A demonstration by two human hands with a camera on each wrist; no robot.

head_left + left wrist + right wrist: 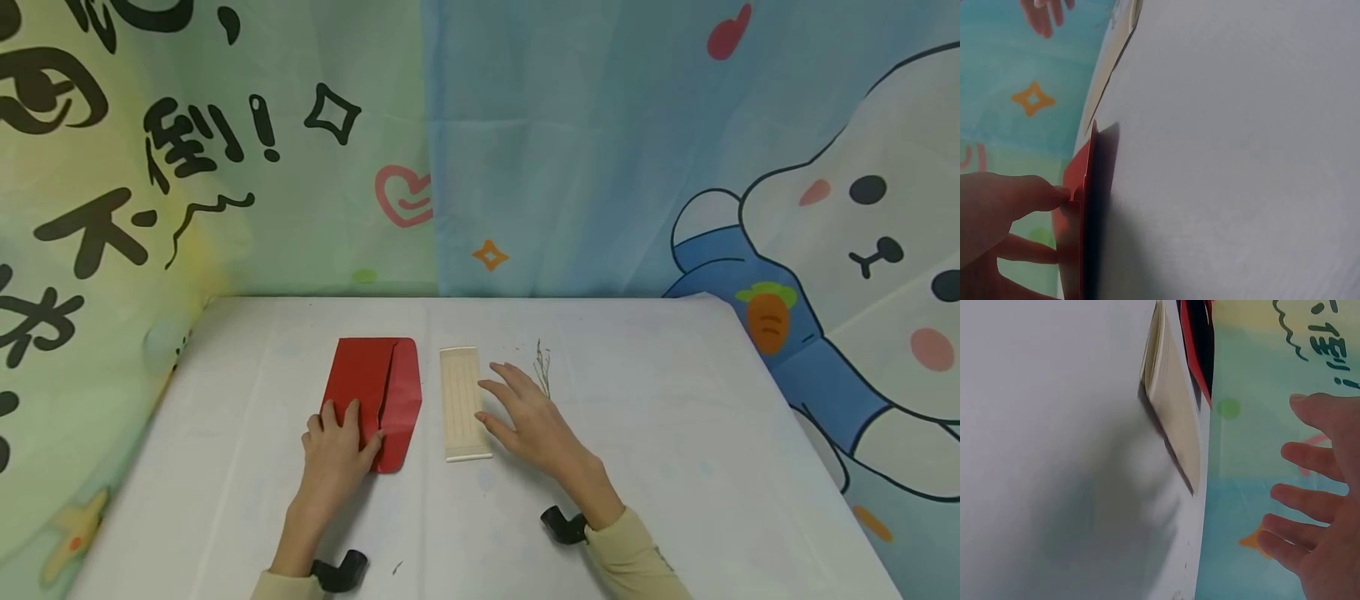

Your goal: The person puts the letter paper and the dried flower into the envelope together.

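Observation:
A red paper envelope [358,375] lies on the white table, its flap folded in along the right side. My left hand [336,454] rests on its lower part, with the fingers on the paper and the thumb at the flap; the left wrist view shows the thumb [1035,192] touching the envelope [1075,237]. To the right lies a folded cream-coloured paper [462,404], flat and upright to me. Just right of it, my right hand [536,425] hovers with spread fingers and holds nothing. In the right wrist view the folded paper [1175,419] shows several layers.
Thin dried sprigs [542,367] lie beyond the right hand, partly hidden by it. A small bit of sprig [397,567] lies near the front edge. Behind the table [675,375] hangs a printed curtain [555,150].

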